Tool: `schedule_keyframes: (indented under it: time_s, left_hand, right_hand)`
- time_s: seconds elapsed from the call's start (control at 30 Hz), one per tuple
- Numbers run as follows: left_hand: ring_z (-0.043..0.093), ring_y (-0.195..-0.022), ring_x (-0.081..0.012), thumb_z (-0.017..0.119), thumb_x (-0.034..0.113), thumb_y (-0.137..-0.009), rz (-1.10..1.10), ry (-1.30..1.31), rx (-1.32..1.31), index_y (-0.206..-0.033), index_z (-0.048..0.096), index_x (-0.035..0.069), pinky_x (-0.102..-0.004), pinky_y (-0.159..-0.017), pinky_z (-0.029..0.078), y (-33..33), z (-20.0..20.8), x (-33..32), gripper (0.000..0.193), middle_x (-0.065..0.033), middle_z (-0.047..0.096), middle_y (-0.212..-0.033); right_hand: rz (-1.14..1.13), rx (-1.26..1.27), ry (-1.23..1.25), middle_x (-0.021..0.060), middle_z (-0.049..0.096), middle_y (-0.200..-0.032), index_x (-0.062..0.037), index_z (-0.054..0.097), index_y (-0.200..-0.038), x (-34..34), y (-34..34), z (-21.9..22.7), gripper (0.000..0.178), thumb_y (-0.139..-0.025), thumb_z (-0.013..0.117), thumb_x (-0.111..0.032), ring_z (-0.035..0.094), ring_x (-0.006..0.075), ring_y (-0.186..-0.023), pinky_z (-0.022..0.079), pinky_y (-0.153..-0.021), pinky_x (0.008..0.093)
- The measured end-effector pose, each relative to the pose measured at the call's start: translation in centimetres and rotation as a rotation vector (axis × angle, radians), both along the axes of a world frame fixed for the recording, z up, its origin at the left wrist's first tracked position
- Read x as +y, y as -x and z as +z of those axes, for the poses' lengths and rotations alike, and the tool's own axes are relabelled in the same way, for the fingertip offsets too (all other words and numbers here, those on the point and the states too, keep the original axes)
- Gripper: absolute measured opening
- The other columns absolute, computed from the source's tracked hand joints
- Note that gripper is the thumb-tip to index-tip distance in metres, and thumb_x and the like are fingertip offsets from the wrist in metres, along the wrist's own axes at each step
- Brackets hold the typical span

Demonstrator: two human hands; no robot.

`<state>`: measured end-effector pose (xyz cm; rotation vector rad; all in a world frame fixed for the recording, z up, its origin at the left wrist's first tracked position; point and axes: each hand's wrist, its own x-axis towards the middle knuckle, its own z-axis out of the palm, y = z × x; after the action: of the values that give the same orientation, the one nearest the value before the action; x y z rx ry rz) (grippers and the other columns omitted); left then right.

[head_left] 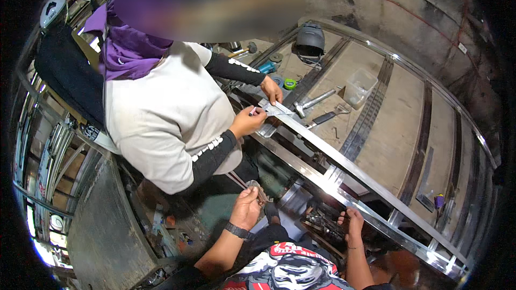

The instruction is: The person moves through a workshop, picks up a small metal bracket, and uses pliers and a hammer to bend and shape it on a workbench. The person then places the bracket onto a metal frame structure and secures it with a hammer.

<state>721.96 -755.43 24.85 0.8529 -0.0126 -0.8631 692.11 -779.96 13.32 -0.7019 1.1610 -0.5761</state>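
Observation:
My left hand (246,210), with a dark watch on its wrist, is closed around a small rounded grey-brown object (259,189) whose kind I cannot make out. Loosely curled, fingers somewhat apart, my right hand (352,222) hovers by the near rail of the metal frame (344,196) and shows nothing in it. A long silvery square tube (344,162) lies along the frame. Across from me, a co-worker's hand (250,121) holds a marker at the tube's far end. The co-worker's other hand (272,90) steadies a metal square (277,108) there.
On the bench lie a hammer (314,102), a black-handled scraper-like tool (328,116), a clear plastic container (359,89), a green tape measure (290,83) and a dark welding helmet (309,42). Another metal square (426,196) lies at right. A dark panel (105,231) stands at left.

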Motion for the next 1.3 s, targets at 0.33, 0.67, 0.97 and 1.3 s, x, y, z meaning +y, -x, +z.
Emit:
schedule_keyframes:
  time_s: [0.33,0.67,0.97,1.3]
  left_hand:
    - [0.063,-0.097,-0.0098,0.063,0.01,-0.1,-0.457,-0.696,-0.52,-0.115,0.07,-0.001,-0.0281,-0.089,0.049,-7.5,-4.1,7.5,0.019,-0.0013,0.071,-0.104]
    - [0.061,-0.085,-0.0118,0.065,0.007,-0.099,0.286,-0.5,-0.053,-0.103,0.071,0.0,-0.0279,-0.078,0.048,-2.8,-6.5,18.8,0.01,-0.0011,0.068,-0.096]
    - [0.065,-0.095,-0.0165,0.069,0.007,-0.095,0.746,-0.39,0.02,-0.105,0.068,0.005,-0.0357,-0.089,0.051,-5.4,-7.8,25.8,0.01,-0.0022,0.068,-0.103]
    - [0.064,-0.087,-0.0143,0.068,0.008,-0.096,0.763,-0.156,-0.048,-0.096,0.067,0.004,-0.0315,-0.076,0.052,-23.1,-5.8,30.0,0.004,-0.0009,0.067,-0.096]
  right_hand:
    - [0.251,0.016,0.119,0.0073,0.068,-0.085,0.0,0.068,-0.111,1.3,-15.9,-1.5,0.015,-0.1,0.063,-0.009,0.066,0.0164,-0.066,0.055,-0.059,0.0311]
    - [0.736,0.091,0.33,-0.0018,0.064,-0.079,-0.0003,0.072,-0.107,1.4,-20.8,-5.7,0.016,-0.099,0.067,-0.013,0.054,0.0079,-0.067,0.045,-0.059,0.0269]
    - [1.036,0.053,0.398,0.0026,0.071,-0.096,0.0003,0.071,-0.107,7.9,-28.1,-4.9,0.015,-0.096,0.065,-0.007,0.063,0.0117,-0.083,0.052,-0.073,0.028]
    - [1.502,0.302,0.428,0.0009,0.07,-0.095,-0.0046,0.071,-0.108,22.5,-43.0,2.0,0.019,-0.098,0.069,-0.021,0.063,0.0148,-0.085,0.053,-0.074,0.0323]
